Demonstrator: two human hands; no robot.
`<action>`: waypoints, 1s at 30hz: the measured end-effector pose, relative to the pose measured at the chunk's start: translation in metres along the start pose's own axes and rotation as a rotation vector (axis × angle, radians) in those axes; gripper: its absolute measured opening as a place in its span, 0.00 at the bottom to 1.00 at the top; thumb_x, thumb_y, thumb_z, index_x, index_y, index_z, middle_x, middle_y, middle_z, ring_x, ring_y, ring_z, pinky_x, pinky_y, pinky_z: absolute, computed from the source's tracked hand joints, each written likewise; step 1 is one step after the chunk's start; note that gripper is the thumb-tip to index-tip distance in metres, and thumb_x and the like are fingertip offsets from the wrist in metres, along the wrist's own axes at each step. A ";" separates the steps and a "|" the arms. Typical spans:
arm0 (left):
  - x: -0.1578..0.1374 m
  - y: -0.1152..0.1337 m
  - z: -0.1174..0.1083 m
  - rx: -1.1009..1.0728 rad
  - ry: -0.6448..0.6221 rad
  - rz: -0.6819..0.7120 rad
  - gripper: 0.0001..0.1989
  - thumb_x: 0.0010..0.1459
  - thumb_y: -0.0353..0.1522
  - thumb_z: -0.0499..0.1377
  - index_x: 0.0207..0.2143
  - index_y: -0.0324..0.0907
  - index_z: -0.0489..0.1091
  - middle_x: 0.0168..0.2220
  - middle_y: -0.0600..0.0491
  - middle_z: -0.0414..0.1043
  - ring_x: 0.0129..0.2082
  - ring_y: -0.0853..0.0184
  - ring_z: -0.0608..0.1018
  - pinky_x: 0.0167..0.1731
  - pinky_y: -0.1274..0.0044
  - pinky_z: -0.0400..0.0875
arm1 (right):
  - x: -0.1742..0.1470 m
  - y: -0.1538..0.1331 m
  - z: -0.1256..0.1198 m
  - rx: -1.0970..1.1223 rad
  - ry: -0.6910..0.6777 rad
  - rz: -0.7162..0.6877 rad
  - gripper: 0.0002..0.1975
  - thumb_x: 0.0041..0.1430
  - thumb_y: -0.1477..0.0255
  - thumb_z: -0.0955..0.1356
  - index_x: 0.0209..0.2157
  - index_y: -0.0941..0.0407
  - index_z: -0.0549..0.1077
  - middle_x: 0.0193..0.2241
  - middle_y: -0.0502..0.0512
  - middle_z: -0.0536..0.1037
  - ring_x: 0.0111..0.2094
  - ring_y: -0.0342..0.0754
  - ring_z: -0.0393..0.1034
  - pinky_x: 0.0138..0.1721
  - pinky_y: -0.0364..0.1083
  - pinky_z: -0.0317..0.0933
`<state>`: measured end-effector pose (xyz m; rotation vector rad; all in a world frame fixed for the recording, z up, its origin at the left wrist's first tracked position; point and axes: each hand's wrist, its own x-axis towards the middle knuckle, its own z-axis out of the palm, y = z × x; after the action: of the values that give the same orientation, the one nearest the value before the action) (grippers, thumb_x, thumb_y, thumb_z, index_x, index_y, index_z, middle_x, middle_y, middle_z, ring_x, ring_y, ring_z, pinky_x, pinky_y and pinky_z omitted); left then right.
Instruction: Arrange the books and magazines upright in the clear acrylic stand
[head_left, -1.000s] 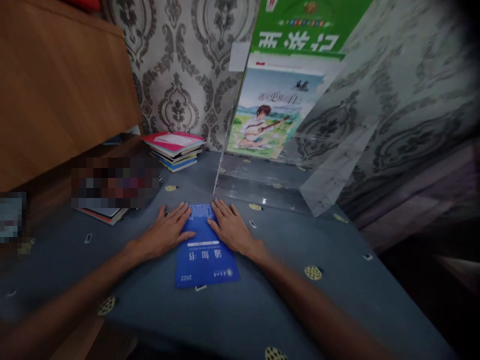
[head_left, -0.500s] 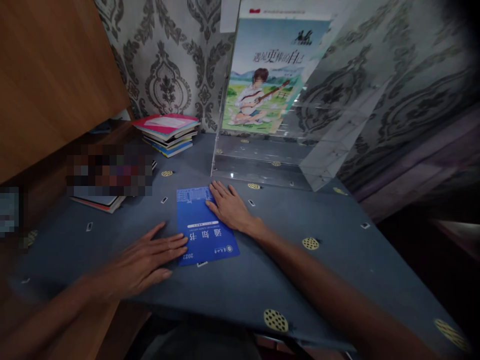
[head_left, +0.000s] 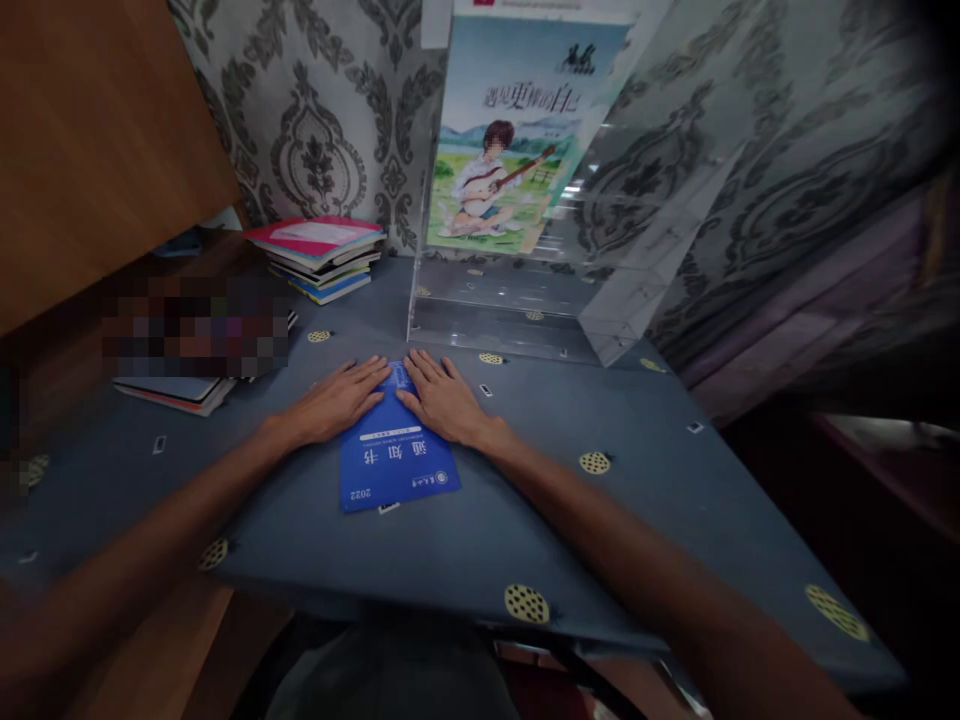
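Observation:
A blue printed booklet (head_left: 397,465) with white Chinese characters and "2022" lies flat on the table, its print upside down to me. My left hand (head_left: 337,400) rests palm down over its far left corner, fingers stretched out. Over the far right corner lies my right hand (head_left: 446,398), also flat with the fingers extended. Both hands press on the booklet from above, and their fingertips reach its far edge. The part of the cover beneath the palms is hidden.
A clear acrylic rack (head_left: 510,325) holding a book with a guitar player on its cover (head_left: 491,150) stands at the back. Stacked books (head_left: 322,255) sit left of it, with another pile (head_left: 180,390) nearer. The grey-blue tablecloth (head_left: 300,530) bears pineapple prints.
My left hand has moved up and away from me, from the booklet's near left side to its far left corner. My right hand stays on the far right corner. The view has shifted slightly.

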<state>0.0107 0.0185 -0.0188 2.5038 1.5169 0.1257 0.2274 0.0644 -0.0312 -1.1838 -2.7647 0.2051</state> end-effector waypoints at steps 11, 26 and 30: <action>0.000 -0.007 0.012 0.031 0.078 0.015 0.31 0.72 0.45 0.36 0.70 0.41 0.54 0.72 0.47 0.51 0.73 0.62 0.53 0.70 0.63 0.48 | -0.075 -0.011 -0.004 0.082 -0.090 -0.237 0.37 0.73 0.51 0.53 0.71 0.62 0.51 0.71 0.65 0.52 0.73 0.58 0.41 0.71 0.65 0.38; -0.008 0.022 0.007 0.108 -0.053 0.137 0.30 0.73 0.46 0.38 0.72 0.45 0.49 0.74 0.47 0.44 0.74 0.59 0.48 0.70 0.58 0.42 | -0.107 -0.013 -0.013 0.352 0.163 -0.118 0.29 0.62 0.54 0.71 0.58 0.57 0.68 0.54 0.65 0.73 0.55 0.60 0.68 0.57 0.63 0.65; -0.021 0.050 0.014 0.103 -0.067 0.288 0.29 0.73 0.47 0.39 0.71 0.49 0.51 0.74 0.49 0.44 0.74 0.59 0.47 0.70 0.57 0.37 | -0.109 -0.011 -0.009 0.355 0.177 -0.057 0.45 0.57 0.53 0.74 0.67 0.60 0.56 0.64 0.72 0.62 0.65 0.63 0.57 0.62 0.65 0.59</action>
<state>0.0465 -0.0242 -0.0206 2.7657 1.1579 0.0081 0.2955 -0.0216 -0.0275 -0.9791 -2.4709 0.5319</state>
